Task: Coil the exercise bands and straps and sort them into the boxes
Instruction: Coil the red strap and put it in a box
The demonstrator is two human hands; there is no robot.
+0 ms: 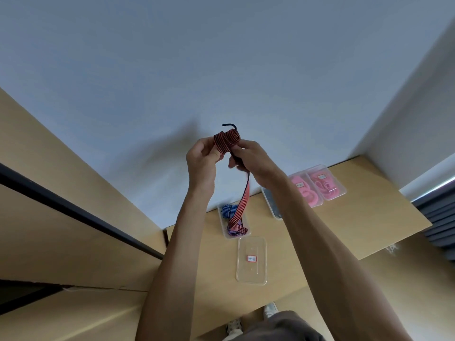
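Both hands are raised in front of the wall, above the table (pixel 344 230). The left hand (pixel 200 159) has its fingers curled round one side of a partly wound coil of red-and-black striped strap (pixel 226 141). The right hand (pixel 253 159) pinches the strap just below the coil, fingers closed on the band where it leaves the winding. A short dark end of the strap sticks up above the coil.

The free length of the strap hangs down from the right hand, and its lower end lies bunched in an open clear box (pixel 234 232) on the table. That box also holds a blue striped coil (pixel 227 210) at its far end.

A clear lid (pixel 251 260) with a small red-edged label lies flat on the table, just beside the near end of that box.

Farther right on the table, two clear boxes (pixel 317 184) with pink bands inside stand side by side, each bearing a small label. Another container (pixel 270 203) stands between these and the open box, largely hidden by the right forearm; its contents cannot be told.
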